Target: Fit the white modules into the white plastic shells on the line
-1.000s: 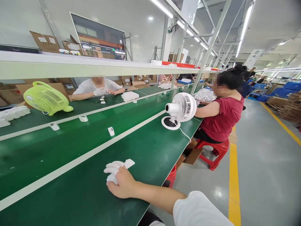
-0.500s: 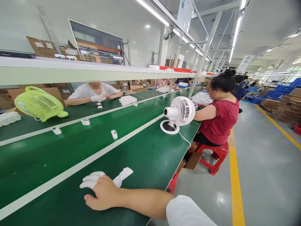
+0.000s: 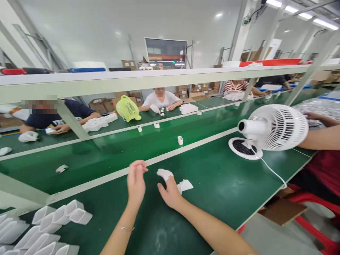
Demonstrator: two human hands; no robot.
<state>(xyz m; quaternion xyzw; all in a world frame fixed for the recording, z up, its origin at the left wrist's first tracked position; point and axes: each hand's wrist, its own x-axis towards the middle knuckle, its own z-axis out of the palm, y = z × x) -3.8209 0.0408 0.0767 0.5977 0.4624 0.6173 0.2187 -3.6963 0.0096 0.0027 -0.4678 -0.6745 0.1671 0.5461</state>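
Left of the scrap (image 3: 186, 185), holds right hand (image 3: 170, 189) just beside it, thumb spread, and left hand (image 3: 136, 182) farther off, half-curled; grips nothing visible in either.

No text is legible; the white print on the dark shirt (image 3: 76, 108) is blurred.

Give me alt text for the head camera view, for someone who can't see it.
A person's left hand, loosely curled, and right hand, wearing white finger covers, are over a green worktable, with a crumpled white scrap beside the right hand. White hollow casings cluster at lower left, a white fan stands at right, and co-workers are opposite.
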